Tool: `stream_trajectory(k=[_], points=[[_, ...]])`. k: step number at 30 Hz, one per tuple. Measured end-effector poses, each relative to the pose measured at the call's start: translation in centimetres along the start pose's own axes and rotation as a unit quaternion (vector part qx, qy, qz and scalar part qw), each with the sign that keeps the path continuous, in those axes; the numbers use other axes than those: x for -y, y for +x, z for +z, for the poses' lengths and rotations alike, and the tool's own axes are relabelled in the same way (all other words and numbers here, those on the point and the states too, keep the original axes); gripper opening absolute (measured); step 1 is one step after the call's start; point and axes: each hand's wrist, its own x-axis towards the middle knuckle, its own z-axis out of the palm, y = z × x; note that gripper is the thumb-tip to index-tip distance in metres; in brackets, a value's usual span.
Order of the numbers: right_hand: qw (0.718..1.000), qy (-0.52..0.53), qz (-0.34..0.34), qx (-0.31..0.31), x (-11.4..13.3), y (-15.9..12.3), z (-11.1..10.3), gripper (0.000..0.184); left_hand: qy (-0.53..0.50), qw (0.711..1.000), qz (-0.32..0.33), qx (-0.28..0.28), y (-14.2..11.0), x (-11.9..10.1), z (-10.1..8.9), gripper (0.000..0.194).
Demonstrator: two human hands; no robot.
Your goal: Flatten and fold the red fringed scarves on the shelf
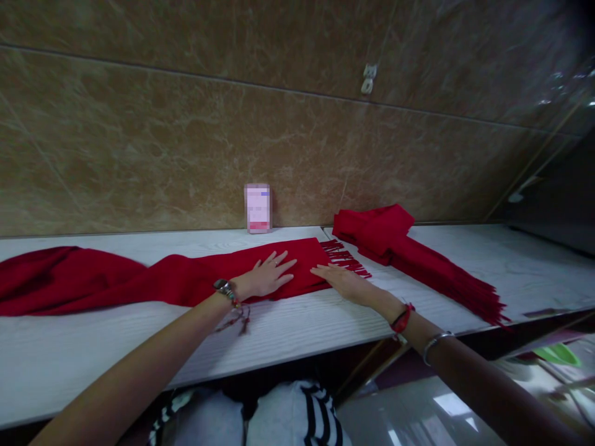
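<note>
A long red scarf [139,279] with a fringed end lies stretched across the white table [69,353]. My left hand [267,275] rests flat on it, fingers spread, near the fringed end. My right hand [341,282] lies flat beside it, fingers stretched out, touching the scarf's edge close to the fringe [346,257]. Neither hand holds anything. A second red scarf [409,254], folded at its far end, lies to the right with its fringe hanging toward the table's front edge.
A small pink card [258,207] stands against the brown marble wall [186,136] behind the scarves. A wall socket [369,78] sits higher up. Below the table edge are my striped clothing and a glossy floor; a green object [560,354] lies at lower right.
</note>
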Motion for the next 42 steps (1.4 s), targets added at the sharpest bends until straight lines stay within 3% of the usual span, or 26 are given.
stream_trajectory(k=[3,5,8,13,17,20,26,31,35,42], points=[[1.0,-0.01,-0.006,0.008,0.1,-0.1,-0.1,0.053,0.005,1.0,0.006,0.004,-0.1,0.4,2.0,0.05],[1.0,-0.015,-0.009,0.014,0.2,-0.2,-0.2,0.051,0.003,1.0,0.017,-0.018,-0.4,0.9,2.3,0.049],[1.0,-0.017,-0.016,0.014,0.3,-0.1,-0.4,0.046,0.001,0.999,0.012,-0.034,-0.4,1.2,2.0,0.048],[1.0,0.0,-0.008,0.003,0.4,-0.1,-0.8,0.044,0.012,1.0,0.017,0.001,-0.5,0.6,1.8,0.05],[1.0,0.009,0.0,0.005,0.2,0.0,-0.7,0.04,0.027,0.998,0.028,-0.05,-2.1,0.5,1.4,0.059],[1.0,0.006,-0.004,-0.016,-0.1,0.1,-0.4,0.036,0.05,0.997,0.022,-0.055,-3.2,0.4,0.5,0.067],[0.997,-0.014,-0.029,-0.075,0.0,0.8,-0.2,0.034,0.076,0.996,0.02,-0.031,-3.9,-0.6,-0.4,0.06],[0.995,-0.002,-0.061,-0.082,0.3,1.9,0.5,0.031,0.079,0.994,0.02,-0.066,-3.8,-0.8,-0.4,0.05],[0.995,0.027,-0.033,-0.095,0.2,1.8,0.9,0.031,0.091,0.991,0.026,-0.098,-3.8,-0.7,-0.5,0.042],[0.993,0.04,-0.038,-0.105,0.9,1.3,0.3,0.031,0.101,0.992,0.056,-0.053,-4.0,-1.1,-0.1,0.042]])
